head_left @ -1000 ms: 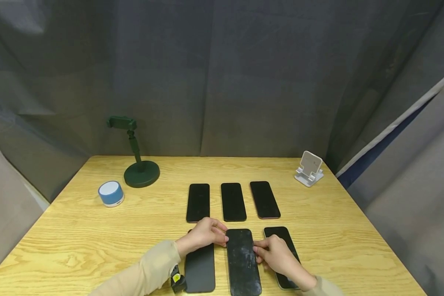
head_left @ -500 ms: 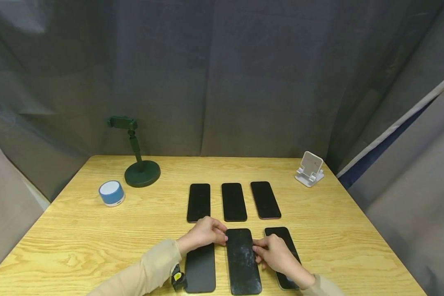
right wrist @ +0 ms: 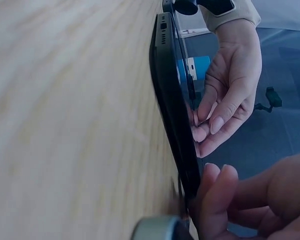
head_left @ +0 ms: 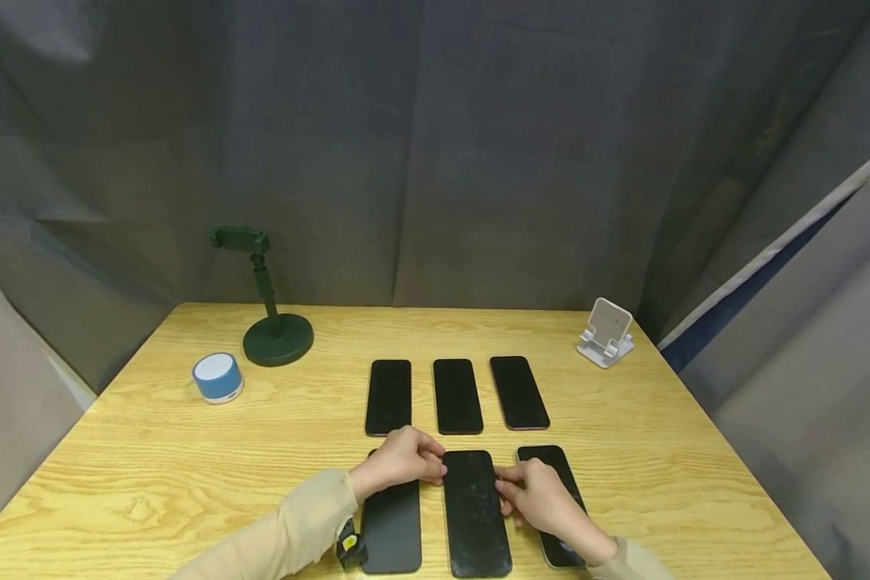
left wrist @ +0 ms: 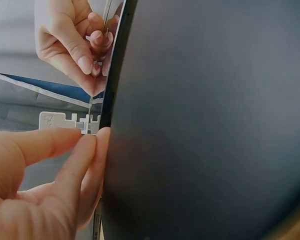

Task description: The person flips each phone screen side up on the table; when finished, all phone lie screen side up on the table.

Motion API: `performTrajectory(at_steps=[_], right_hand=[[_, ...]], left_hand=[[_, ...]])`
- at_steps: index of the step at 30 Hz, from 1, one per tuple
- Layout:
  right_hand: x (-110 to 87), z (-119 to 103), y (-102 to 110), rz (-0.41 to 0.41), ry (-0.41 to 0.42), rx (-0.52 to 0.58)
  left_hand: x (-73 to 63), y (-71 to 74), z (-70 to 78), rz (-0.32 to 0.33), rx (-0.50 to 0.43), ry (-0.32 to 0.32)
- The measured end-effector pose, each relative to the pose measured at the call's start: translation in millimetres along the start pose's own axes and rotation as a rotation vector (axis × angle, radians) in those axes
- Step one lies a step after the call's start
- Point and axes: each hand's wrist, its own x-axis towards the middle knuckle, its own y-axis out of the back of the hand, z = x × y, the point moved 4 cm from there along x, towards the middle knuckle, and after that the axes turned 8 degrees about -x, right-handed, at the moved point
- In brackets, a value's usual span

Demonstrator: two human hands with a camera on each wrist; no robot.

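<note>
In the head view a black smartphone (head_left: 476,519) lies screen up at the front middle, with faint smudges on its glass. My left hand (head_left: 400,461) grips its upper left edge, thumb and fingertips drawn together there. On the opposite edge, my right hand (head_left: 542,498) pinches with thumb and index finger. Below my left wrist is another smartphone (head_left: 393,532), partly covered by the hand. A light-rimmed smartphone (head_left: 551,457) lies partly hidden under my right hand. The right wrist view shows the gripped phone's port end (right wrist: 163,27) low over the wood.
Three dark smartphones form a back row: left (head_left: 388,397), middle (head_left: 458,396) and right (head_left: 519,392). A green phone stand (head_left: 279,340) and a blue-white cylinder (head_left: 218,379) stand at the left. At the back right is a white folding phone stand (head_left: 606,330). Grey curtains (head_left: 435,153) enclose the table.
Smudges on the gripped smartphone look fainter than before, and its top edge sits very slightly lower in the view. Both hands keep nearly the same place on its edges.
</note>
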Motion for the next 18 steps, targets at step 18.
performTrajectory(at_steps=[18], right_hand=[[-29.7,-39.0,-18.9,-0.337,-0.073,0.438]], left_hand=[[-21.1,51.6,18.2,0.047,0.174,-0.057]])
